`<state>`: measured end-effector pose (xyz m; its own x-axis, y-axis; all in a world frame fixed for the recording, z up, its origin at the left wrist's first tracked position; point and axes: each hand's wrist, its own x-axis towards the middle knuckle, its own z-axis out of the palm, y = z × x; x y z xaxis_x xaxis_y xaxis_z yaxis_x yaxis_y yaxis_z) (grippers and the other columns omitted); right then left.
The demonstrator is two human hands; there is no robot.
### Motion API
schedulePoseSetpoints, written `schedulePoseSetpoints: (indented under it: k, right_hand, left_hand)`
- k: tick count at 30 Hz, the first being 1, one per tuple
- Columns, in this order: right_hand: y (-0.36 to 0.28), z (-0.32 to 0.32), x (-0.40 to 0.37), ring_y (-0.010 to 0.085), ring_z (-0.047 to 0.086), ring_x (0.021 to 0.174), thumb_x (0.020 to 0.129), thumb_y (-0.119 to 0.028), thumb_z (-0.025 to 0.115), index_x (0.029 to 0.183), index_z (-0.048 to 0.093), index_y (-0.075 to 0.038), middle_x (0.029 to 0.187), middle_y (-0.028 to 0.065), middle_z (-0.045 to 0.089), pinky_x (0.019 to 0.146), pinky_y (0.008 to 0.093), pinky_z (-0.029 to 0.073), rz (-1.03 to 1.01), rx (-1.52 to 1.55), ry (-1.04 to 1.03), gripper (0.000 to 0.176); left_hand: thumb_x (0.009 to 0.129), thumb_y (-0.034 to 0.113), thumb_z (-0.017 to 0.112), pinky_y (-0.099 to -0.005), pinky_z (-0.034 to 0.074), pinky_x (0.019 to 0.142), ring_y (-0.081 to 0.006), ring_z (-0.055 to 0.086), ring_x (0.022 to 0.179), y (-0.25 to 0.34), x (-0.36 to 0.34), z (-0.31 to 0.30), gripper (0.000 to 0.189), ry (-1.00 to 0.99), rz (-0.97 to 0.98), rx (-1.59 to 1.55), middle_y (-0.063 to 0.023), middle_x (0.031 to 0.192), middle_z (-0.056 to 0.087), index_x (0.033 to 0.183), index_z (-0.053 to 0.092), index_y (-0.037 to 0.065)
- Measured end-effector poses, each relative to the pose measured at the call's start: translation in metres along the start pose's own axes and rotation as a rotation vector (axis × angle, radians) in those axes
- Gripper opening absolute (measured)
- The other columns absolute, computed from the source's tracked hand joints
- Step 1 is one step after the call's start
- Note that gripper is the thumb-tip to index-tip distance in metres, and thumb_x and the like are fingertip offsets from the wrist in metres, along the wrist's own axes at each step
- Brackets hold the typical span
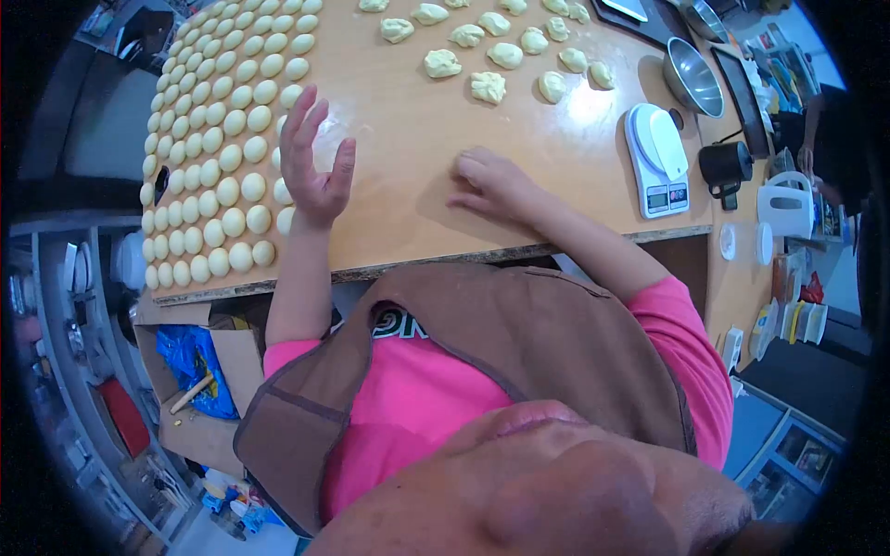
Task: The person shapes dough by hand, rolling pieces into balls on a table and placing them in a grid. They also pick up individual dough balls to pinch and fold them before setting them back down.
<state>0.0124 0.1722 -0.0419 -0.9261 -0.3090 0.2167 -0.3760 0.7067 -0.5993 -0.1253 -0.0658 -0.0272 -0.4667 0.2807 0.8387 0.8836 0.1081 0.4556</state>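
My left hand (315, 167) is raised at the right edge of the rows of dough balls (222, 190), palm turned inward. Its fingers are stretched up and the thumb stands apart, with nothing in the hand. On the wooden table (389, 204) near the front edge rests my right hand (496, 187), its fingers curled under and the thumb pointing left. Whatever is beneath those fingers, if anything, is hidden. Beyond both hands lie several rough, uneven dough pieces (488, 87), paler and lumpier than the smooth round balls.
A white kitchen scale (658, 157) stands right of my right hand. Past it are a metal bowl (693, 79), a black mug (726, 167) and dark trays (742, 97). A cardboard box (236, 357) sits below the table at left. Another person (830, 139) is at far right.
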Motion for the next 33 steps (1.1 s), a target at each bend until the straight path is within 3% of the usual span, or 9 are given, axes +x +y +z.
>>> schedulePoseSetpoints:
  k: [3,10,13,17,19,23,26,32,33]
  right_hand:
    - [0.011,-0.016,-0.014,0.0342,0.054,0.080,0.077,-0.025,0.074,0.089,0.053,-0.004,0.086,0.0149,0.054,0.071,0.0406,0.046,0.028,-0.033,0.050,0.033]
    - [-0.006,-0.005,0.000,0.0346,0.055,0.084,0.077,-0.026,0.074,0.089,0.052,-0.003,0.088,0.0146,0.055,0.074,0.0401,0.046,0.055,0.023,0.013,0.034]
    - [0.018,-0.011,-0.030,0.0344,0.055,0.086,0.076,-0.026,0.075,0.093,0.054,-0.002,0.091,0.0155,0.056,0.076,0.0394,0.046,0.043,0.002,0.079,0.036]
    - [0.014,-0.009,0.005,0.0334,0.055,0.087,0.074,-0.024,0.077,0.094,0.054,-0.002,0.090,0.0151,0.056,0.076,0.0396,0.046,0.079,-0.042,0.166,0.037]
    - [-0.003,-0.005,0.004,0.0330,0.055,0.088,0.074,-0.024,0.077,0.094,0.054,-0.002,0.089,0.0150,0.056,0.076,0.0395,0.046,0.093,0.007,0.101,0.037]
    - [0.002,-0.011,-0.025,0.0327,0.056,0.090,0.073,-0.026,0.078,0.096,0.054,-0.003,0.092,0.0156,0.057,0.078,0.0389,0.046,0.081,0.035,0.042,0.040]
    - [0.009,-0.017,-0.025,0.0327,0.057,0.093,0.073,-0.027,0.078,0.097,0.055,-0.002,0.094,0.0156,0.058,0.082,0.0388,0.046,0.212,-0.033,0.072,0.041]
    - [-0.020,-0.005,-0.012,0.0316,0.056,0.097,0.074,-0.027,0.077,0.103,0.056,-0.003,0.097,0.0140,0.058,0.084,0.0381,0.046,0.162,0.069,0.018,0.043]
    - [-0.011,-0.003,-0.023,0.0314,0.056,0.097,0.074,-0.026,0.078,0.104,0.056,-0.003,0.098,0.0136,0.058,0.084,0.0379,0.046,0.068,0.046,0.028,0.044]
  left_hand:
    - [0.084,0.014,0.065,-0.0421,0.041,0.100,-0.0342,0.049,0.121,0.008,0.004,0.003,0.044,0.132,-0.072,-0.147,-0.0217,0.133,0.049,0.124,0.052,0.001]
    - [0.084,0.012,0.065,-0.0401,0.045,0.097,-0.0337,0.048,0.122,0.005,0.002,-0.002,0.044,-0.007,0.018,0.018,-0.0218,0.133,0.048,0.125,0.051,0.001]
    - [0.088,0.010,0.060,-0.0413,0.047,0.096,-0.0325,0.043,0.128,0.007,0.006,-0.005,0.047,0.050,0.000,-0.064,-0.0220,0.140,0.039,0.131,0.045,0.001]
    - [0.088,0.009,0.060,-0.0414,0.047,0.096,-0.0321,0.043,0.128,0.010,0.004,-0.001,0.046,-0.003,0.044,-0.038,-0.0218,0.140,0.039,0.131,0.045,0.000]
    - [0.083,0.012,0.065,-0.0428,0.040,0.101,-0.0348,0.047,0.123,0.008,0.002,0.000,0.044,-0.009,0.018,-0.002,-0.0220,0.133,0.048,0.124,0.052,0.001]
    - [0.083,0.013,0.065,-0.0426,0.040,0.101,-0.0348,0.047,0.123,0.005,0.002,-0.006,0.043,0.070,-0.032,-0.014,-0.0218,0.133,0.049,0.123,0.053,0.001]
    - [0.087,0.006,0.060,-0.0407,0.048,0.095,-0.0332,0.045,0.126,0.011,0.005,-0.006,0.043,0.042,0.010,-0.032,-0.0234,0.138,0.041,0.128,0.047,0.000]
    - [0.089,0.007,0.059,-0.0414,0.046,0.097,-0.0320,0.042,0.128,0.008,0.002,-0.004,0.044,-0.037,0.026,0.006,-0.0218,0.140,0.039,0.130,0.045,0.000]
    - [0.086,0.009,0.062,-0.0404,0.046,0.096,-0.0325,0.045,0.126,0.008,0.004,-0.003,0.044,0.053,-0.011,-0.056,-0.0220,0.136,0.044,0.127,0.048,0.001]
